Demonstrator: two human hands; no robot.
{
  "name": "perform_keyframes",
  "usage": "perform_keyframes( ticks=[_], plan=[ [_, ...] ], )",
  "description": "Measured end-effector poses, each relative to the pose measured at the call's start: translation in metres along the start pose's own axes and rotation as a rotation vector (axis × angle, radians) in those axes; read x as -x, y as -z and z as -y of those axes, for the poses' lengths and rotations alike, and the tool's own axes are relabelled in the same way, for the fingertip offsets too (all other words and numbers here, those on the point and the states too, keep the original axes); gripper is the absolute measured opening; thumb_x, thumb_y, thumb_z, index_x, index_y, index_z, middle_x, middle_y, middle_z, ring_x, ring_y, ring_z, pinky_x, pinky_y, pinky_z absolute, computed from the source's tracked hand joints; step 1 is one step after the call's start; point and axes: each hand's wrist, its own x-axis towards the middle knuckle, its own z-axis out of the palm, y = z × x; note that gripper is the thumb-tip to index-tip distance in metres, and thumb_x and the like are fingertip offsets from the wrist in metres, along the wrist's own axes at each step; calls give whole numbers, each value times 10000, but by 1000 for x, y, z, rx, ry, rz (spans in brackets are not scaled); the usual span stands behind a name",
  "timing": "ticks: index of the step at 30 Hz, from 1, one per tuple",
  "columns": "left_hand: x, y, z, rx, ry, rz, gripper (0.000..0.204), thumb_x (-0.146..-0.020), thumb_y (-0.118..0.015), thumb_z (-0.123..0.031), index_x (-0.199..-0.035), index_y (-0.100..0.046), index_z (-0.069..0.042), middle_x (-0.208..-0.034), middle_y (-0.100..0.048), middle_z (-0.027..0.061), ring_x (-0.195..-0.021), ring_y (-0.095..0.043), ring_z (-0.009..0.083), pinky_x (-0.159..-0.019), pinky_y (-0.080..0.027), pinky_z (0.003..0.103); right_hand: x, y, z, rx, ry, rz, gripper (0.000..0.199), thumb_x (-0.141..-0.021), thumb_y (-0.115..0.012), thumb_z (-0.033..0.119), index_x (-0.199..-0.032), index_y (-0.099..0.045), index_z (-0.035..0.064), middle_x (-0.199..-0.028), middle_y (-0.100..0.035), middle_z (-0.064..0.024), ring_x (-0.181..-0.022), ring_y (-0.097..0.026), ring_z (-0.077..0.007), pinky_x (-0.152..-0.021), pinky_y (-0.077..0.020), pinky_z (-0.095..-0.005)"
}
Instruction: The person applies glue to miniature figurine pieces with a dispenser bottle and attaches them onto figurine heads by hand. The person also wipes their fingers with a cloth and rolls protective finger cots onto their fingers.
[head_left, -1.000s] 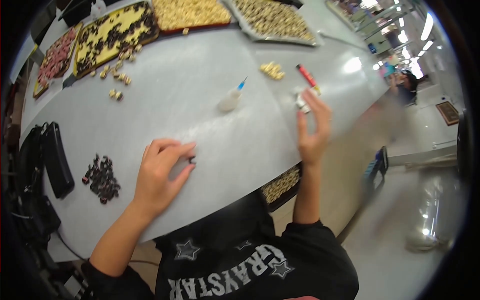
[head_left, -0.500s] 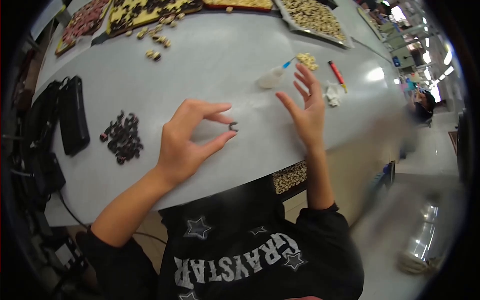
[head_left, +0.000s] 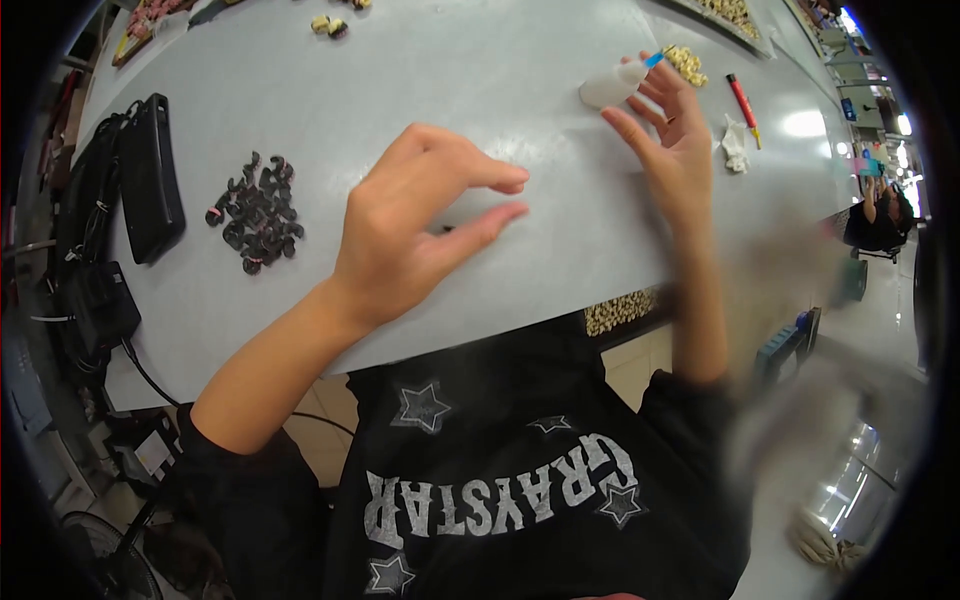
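Observation:
My left hand point(head_left: 425, 205) hovers over the grey tabletop point(head_left: 480, 80), thumb and index finger apart with nothing between their tips. A small dark piece point(head_left: 447, 229) shows just behind its thumb, partly hidden. Further left lies a loose pile of black curved pieces point(head_left: 258, 215). My right hand point(head_left: 672, 150) is at a translucent white squeeze bottle point(head_left: 605, 90) with a blue needle tip, which lies on its side. Its fingertips reach past the bottle's neck while the thumb stays apart; whether they touch the bottle I cannot tell.
Pale yellow small pieces point(head_left: 688, 65) lie beyond the right hand. A red pen-like tool point(head_left: 741, 103) and a crumpled white tissue point(head_left: 735, 148) are to its right. A black oblong device point(head_left: 150, 180) and cables line the left edge. Several black-and-yellow pieces point(head_left: 328, 26) lie at the back.
The dark curved piece pinched in my left hand has left its fingertips, which have parted. My right hand has reached to the bottle. The whole view has shifted.

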Motion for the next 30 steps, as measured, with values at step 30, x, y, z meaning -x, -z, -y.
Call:
perform_keyframes(
  ticks=[30],
  plan=[
    [-12,20,2,362,554,-214,412,-987,-384,-299,-844,-605,18,-690,-608,63,-650,-526,83,-615,-388,216,80,-91,83,167,137,171,310,-666,-750,-4,-955,-646,38,-910,-542,-78,-851,-526,-197,-736,-435,-281]
  ],
)
